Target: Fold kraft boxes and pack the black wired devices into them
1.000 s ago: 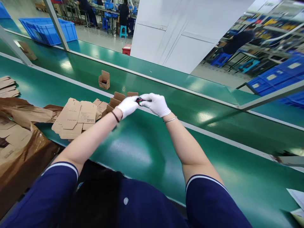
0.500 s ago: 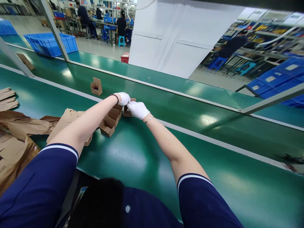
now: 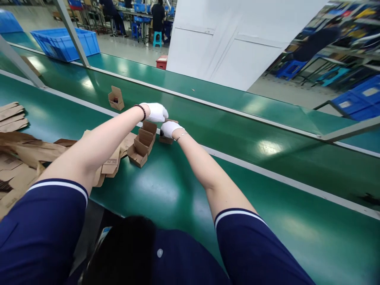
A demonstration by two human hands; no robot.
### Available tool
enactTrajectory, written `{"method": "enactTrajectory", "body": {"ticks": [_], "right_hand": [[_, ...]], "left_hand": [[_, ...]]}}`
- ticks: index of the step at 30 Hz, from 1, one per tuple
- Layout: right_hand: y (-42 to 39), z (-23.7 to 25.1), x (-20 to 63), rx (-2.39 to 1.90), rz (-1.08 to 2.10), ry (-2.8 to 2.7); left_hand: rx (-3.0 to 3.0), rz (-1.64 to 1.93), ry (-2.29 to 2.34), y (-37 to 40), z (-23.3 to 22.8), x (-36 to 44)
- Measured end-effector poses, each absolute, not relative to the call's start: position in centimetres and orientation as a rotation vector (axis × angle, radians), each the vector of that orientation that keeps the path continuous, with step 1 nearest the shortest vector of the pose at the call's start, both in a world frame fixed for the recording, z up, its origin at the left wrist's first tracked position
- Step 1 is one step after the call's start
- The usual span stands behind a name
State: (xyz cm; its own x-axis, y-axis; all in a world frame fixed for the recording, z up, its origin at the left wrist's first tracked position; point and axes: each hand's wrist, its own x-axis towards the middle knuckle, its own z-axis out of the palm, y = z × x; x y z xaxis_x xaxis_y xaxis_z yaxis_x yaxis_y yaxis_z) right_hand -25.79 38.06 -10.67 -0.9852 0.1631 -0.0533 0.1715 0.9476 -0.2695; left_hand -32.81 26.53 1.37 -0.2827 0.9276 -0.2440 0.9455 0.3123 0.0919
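Both my hands wear white gloves and reach far out to the edge of the green conveyor belt point(image 3: 184, 190). My right hand point(image 3: 170, 128) grips a small open brown cardboard box point(image 3: 165, 139) standing on the belt. Just above it, my left hand point(image 3: 156, 112) curls over the box's raised flap point(image 3: 173, 121). What is inside the box is hidden by my hands. A short row of similar open boxes point(image 3: 143, 143) stands right beside it, to the left.
Another open box point(image 3: 115, 99) sits alone on the far belt lane. Flat box blanks point(image 3: 110, 165) and brown paper point(image 3: 20, 158) lie at left. A blue crate point(image 3: 63, 42) stands beyond. Other people work at benches in the background.
A second ago both hands held a small dark item in the air. They have since moved down and left onto the small box, and the item is no longer visible.
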Motion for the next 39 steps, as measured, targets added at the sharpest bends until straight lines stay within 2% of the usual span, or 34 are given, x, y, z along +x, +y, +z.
{"method": "enactTrajectory", "body": {"ticks": [3,6,8,11,14,18,23,26,29,34,39], "right_hand": [[39.9,-10.2,-24.9,0.389,-0.415,3.051],[44.5,-9.9,-23.8,0.561,-0.429,3.081],[47.7,-10.0,-23.5,0.687,-0.437,3.096],[49.8,-10.1,-23.5,0.813,-0.466,3.107],[48.3,-9.3,-23.7,0.912,-0.375,3.087],[43.7,-7.1,-22.4,0.790,0.035,3.162],[36.9,-4.7,-17.4,0.501,0.009,3.430],[32.8,-3.9,-14.4,0.307,-0.274,3.568],[28.9,-3.6,-12.9,0.159,-0.889,3.569],[23.4,-4.6,-13.9,0.126,-1.836,3.151],[21.8,-5.9,-11.7,0.225,-2.331,2.619]], "left_hand": [[1.585,-0.006,2.558,20.5,4.6,-33.2],[1.153,-0.169,2.859,12.7,6.4,-32.5],[0.740,-0.281,2.968,8.2,5.9,-31.5],[0.362,-0.254,2.977,4.0,3.4,-30.4],[0.318,-0.134,2.989,3.0,0.7,-30.0],[0.317,-0.095,3.032,3.1,-0.6,-30.2],[0.363,-0.105,3.068,2.6,0.8,-30.8],[0.338,0.027,3.181,2.5,2.6,-29.8],[0.370,0.195,3.299,3.7,4.1,-27.2],[0.577,0.335,3.320,7.1,4.5,-23.3],[0.757,0.425,3.218,9.1,3.4,-20.4]]}}
